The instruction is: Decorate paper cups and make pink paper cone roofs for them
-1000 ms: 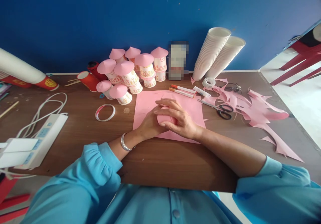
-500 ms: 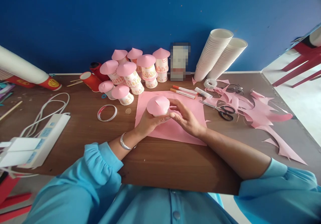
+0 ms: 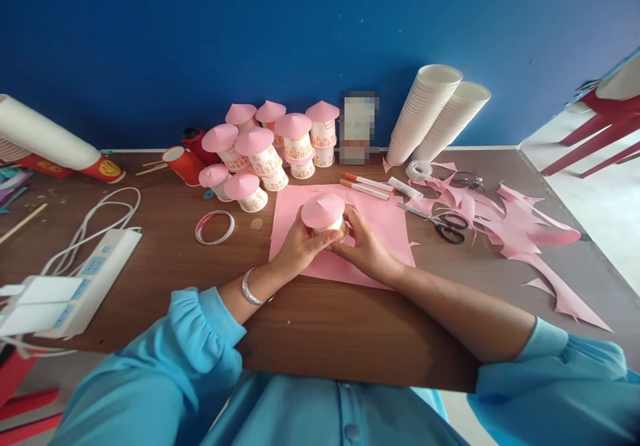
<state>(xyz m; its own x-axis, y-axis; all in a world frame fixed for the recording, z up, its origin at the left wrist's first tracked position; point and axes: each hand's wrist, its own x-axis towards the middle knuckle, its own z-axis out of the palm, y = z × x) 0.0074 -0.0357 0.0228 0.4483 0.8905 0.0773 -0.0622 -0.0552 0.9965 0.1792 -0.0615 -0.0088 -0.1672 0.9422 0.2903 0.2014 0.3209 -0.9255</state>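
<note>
Over a pink paper sheet, I hold a small paper cup topped with a pink paper cone. My left hand is wrapped round the cup's left side, its thumb across the front. Closed against the right side is my right hand, fingers and thumb curved on the cup. Most of the cup wall is hidden by the fingers and the cone. Behind and to the left stand several decorated paper cups with pink cone tops, some stacked in two tiers. Two markers lie on the sheet's far edge.
Scissors and pink paper scraps lie on the right. White cup stacks lean near the wall beside a tape roll. At left are another tape roll, a power strip with cables and red cups.
The cone-topped cup has shifted slightly right and turned upright, showing more of its wall. My right hand has moved in from beside it and now curls round its right side.
</note>
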